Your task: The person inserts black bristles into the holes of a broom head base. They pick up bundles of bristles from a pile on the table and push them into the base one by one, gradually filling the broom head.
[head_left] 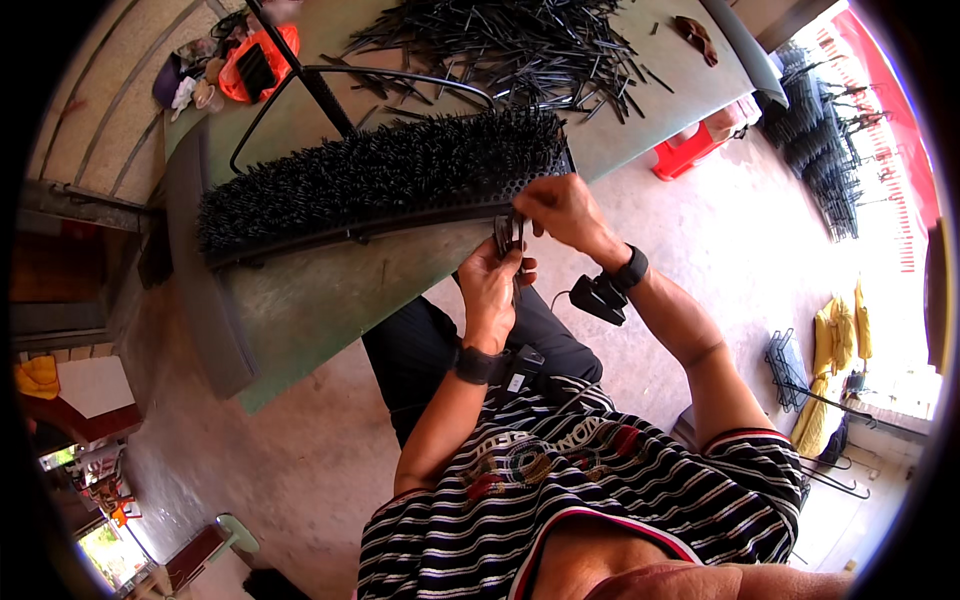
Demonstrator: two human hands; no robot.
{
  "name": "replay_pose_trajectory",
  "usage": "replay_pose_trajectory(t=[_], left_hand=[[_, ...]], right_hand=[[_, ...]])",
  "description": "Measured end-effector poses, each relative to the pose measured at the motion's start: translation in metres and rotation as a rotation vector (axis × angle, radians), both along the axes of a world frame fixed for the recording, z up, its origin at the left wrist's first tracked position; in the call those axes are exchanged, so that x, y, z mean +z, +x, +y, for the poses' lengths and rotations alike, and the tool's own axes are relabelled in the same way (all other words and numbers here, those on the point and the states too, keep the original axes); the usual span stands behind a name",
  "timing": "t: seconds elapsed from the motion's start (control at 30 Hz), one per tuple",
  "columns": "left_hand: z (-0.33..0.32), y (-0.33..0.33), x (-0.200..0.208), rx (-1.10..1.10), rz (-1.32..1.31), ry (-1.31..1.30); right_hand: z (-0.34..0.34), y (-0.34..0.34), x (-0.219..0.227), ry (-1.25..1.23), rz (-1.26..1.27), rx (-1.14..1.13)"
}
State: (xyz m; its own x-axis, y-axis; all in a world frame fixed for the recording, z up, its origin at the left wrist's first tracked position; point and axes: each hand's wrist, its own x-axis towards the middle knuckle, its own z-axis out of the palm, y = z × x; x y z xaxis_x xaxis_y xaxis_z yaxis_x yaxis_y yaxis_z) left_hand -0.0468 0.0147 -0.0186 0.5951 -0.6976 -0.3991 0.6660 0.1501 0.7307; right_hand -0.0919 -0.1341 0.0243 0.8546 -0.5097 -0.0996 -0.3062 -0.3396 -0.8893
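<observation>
A long black perforated panel (516, 188) lies along the table's near side, most of it packed with short black upright bristles (380, 170). Bare holes show at its right end. Just below that end, my left hand (488, 292) is closed around a few thin black strips (505, 233). My right hand (563, 208) meets it from the right, thumb and forefinger pinched on the upper end of one dark strip (520, 230). The fingers partly cover the strips, so their full shape is hidden. Each wrist wears a black band with a small box.
A heap of loose black strips (510, 45) covers the far part of the green table (330, 330). Black metal rods (325, 98) rise behind the panel. An orange bag (258, 65) sits at far left. A red stool (690, 150) stands beyond the table's right edge.
</observation>
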Motion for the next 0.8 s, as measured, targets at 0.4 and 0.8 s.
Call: replay_pose_trajectory(t=[0.4, 0.8], left_hand=[[0.004, 0.006, -0.011, 0.143, 0.120, -0.072], [0.007, 0.010, -0.001, 0.138, 0.129, 0.029]], right_hand=[[0.003, 0.015, -0.002, -0.337, -0.537, -0.300], [-0.002, 0.015, 0.002, -0.831, -0.286, -0.048]])
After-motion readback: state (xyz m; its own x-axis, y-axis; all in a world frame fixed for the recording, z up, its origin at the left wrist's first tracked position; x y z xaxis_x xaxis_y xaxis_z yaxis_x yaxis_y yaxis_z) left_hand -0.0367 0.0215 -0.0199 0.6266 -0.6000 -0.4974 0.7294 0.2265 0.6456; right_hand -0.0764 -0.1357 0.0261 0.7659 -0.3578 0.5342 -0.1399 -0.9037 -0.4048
